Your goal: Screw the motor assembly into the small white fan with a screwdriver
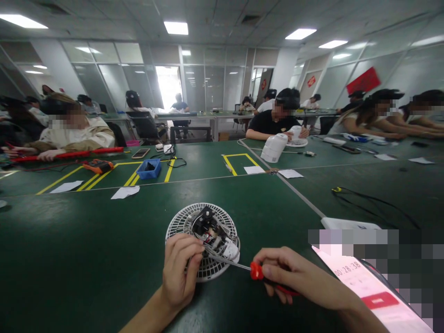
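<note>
A round white fan grille (175, 225) lies on the green table in front of me, with a black motor assembly (204, 221) and loose wires on top. In my right hand (289, 275) is a screwdriver (256, 270) with a red and black handle. Its metal shaft points left over the grille, and the tip is hidden near my left fingers. My left hand (183, 263) is at the grille's near left side, thumb and fingers pinched around something by the wires. What exactly they pinch is too small to make out.
A phone (364, 277) showing a timer lies at the right, beside a white object (350, 224). Black cable (378, 199) curls behind it. Farther off are a blue bin (149, 169), an orange multimeter (98, 166), paper sheets (125, 192) and a white fan housing (274, 149). Several people sit around the tables.
</note>
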`<state>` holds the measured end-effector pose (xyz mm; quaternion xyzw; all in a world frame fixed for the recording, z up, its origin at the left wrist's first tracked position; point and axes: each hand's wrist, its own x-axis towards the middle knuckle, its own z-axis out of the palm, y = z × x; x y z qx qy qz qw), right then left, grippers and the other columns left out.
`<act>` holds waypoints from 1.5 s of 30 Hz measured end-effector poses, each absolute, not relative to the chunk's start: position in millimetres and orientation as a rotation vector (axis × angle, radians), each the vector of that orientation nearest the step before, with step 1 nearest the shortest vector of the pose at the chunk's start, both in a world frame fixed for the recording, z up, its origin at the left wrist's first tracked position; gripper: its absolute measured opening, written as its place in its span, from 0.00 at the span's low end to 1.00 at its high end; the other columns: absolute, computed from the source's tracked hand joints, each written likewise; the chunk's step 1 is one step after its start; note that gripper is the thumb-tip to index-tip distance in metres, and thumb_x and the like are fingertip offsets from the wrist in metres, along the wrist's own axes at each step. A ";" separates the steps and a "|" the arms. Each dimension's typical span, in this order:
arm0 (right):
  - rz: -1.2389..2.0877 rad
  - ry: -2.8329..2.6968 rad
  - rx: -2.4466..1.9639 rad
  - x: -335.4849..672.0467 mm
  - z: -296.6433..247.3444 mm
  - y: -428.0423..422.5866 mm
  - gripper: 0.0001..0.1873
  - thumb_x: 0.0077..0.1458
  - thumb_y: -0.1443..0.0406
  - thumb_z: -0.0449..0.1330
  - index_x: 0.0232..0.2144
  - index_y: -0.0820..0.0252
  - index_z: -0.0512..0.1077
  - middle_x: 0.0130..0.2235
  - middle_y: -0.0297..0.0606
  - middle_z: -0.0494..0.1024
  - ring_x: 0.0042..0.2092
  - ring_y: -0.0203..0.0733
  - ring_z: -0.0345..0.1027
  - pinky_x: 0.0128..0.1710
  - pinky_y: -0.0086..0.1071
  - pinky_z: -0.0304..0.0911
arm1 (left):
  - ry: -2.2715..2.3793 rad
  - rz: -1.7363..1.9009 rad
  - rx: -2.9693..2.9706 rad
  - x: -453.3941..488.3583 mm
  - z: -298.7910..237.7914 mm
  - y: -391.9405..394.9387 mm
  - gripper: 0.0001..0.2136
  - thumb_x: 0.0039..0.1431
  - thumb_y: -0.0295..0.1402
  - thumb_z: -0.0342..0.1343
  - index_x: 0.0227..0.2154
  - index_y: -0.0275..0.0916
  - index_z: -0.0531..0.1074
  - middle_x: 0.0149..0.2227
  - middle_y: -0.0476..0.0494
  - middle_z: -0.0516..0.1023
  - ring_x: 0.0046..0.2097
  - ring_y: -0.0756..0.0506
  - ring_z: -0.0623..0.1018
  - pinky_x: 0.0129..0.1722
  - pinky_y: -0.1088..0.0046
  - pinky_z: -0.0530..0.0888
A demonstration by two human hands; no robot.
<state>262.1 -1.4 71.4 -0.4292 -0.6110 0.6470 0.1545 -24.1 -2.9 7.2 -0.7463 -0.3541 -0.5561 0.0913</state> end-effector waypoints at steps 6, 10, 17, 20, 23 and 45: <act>1.786 -1.651 -1.279 273.9 78.0 2.6 0.26 0.58 0.44 0.62 0.39 0.61 0.73 0.26 0.32 0.74 0.21 0.29 0.63 0.21 0.22 0.58 | -1.097 -1.586 -2.076 -27.1 -3.8 17.0 0.18 0.65 0.37 0.54 0.56 0.41 0.67 0.59 0.35 0.62 0.62 0.38 0.67 0.61 0.55 0.69; 1.758 -1.608 -1.356 285.4 80.8 5.8 0.26 0.56 0.43 0.62 0.38 0.60 0.72 0.24 0.31 0.74 0.20 0.30 0.63 0.19 0.23 0.58 | -1.078 -1.505 -2.130 -28.3 -12.1 20.6 0.18 0.63 0.35 0.58 0.55 0.43 0.67 0.60 0.36 0.58 0.67 0.35 0.62 0.65 0.51 0.66; 1.754 -1.573 -1.497 282.5 79.4 7.3 0.28 0.54 0.41 0.62 0.37 0.61 0.71 0.23 0.30 0.74 0.19 0.29 0.63 0.18 0.22 0.58 | -1.213 -1.313 -2.238 -23.6 -8.6 18.4 0.13 0.62 0.33 0.59 0.49 0.42 0.72 0.61 0.36 0.57 0.71 0.25 0.51 0.64 0.38 0.66; 1.767 -1.564 -1.508 278.2 78.7 6.7 0.29 0.54 0.41 0.62 0.38 0.60 0.70 0.23 0.30 0.74 0.19 0.29 0.63 0.18 0.21 0.58 | -1.241 -1.318 -2.247 -22.4 -9.2 17.9 0.13 0.62 0.33 0.59 0.50 0.42 0.72 0.62 0.37 0.57 0.71 0.26 0.52 0.64 0.39 0.67; 1.766 -1.563 -1.511 278.3 76.9 7.2 0.28 0.55 0.41 0.61 0.38 0.61 0.70 0.23 0.29 0.74 0.19 0.29 0.63 0.18 0.21 0.58 | -1.245 -1.329 -2.235 -21.6 -9.5 17.5 0.13 0.63 0.33 0.58 0.50 0.42 0.72 0.62 0.36 0.58 0.69 0.28 0.58 0.64 0.40 0.67; 1.757 -1.703 -1.455 275.0 72.6 3.8 0.22 0.50 0.58 0.71 0.38 0.55 0.61 0.32 0.26 0.74 0.21 0.25 0.62 0.16 0.17 0.56 | -1.234 -1.336 -2.156 -15.4 -10.8 12.2 0.14 0.63 0.30 0.57 0.52 0.43 0.72 0.61 0.35 0.58 0.66 0.31 0.63 0.59 0.45 0.71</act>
